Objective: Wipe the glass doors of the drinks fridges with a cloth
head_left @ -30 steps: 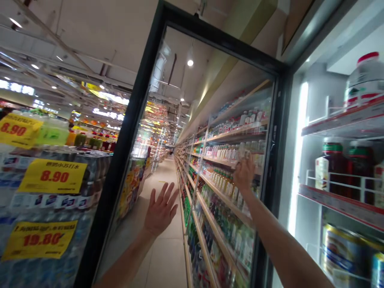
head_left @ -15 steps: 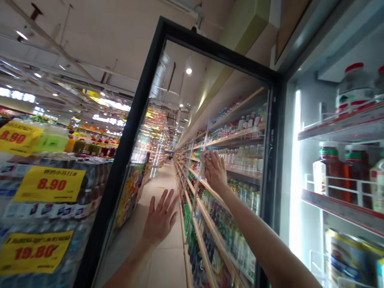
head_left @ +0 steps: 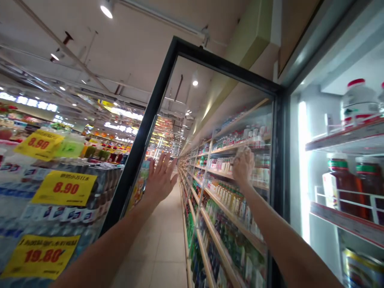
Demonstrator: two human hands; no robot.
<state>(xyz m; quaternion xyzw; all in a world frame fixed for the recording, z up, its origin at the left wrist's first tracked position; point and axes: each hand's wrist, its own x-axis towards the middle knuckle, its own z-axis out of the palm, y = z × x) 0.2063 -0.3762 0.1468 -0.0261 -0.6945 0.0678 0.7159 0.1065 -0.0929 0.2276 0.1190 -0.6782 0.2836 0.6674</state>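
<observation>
A glass cooler door [head_left: 192,108] with a black frame stands swung open in front of me. My left hand [head_left: 161,178] is flat with its fingers spread, at the left part of the pane; whether the palm touches the glass I cannot tell. My right hand [head_left: 243,168] is closed on a crumpled pale cloth [head_left: 246,151] against the right side of the pane. Only a little of the cloth shows past the fingers. Shelves of bottles appear in the glass behind both hands.
To the right, the lit cooler holds bottles with green caps [head_left: 340,182] and a red-capped jug [head_left: 358,100] on wire-railed shelves. At left, stacked drinks carry yellow price signs [head_left: 64,188]. A tiled floor [head_left: 162,240] shows through the pane.
My right hand has moved right across the glass with the cloth. My left hand has gone up the pane, its fingers still spread. The view has shifted slightly.
</observation>
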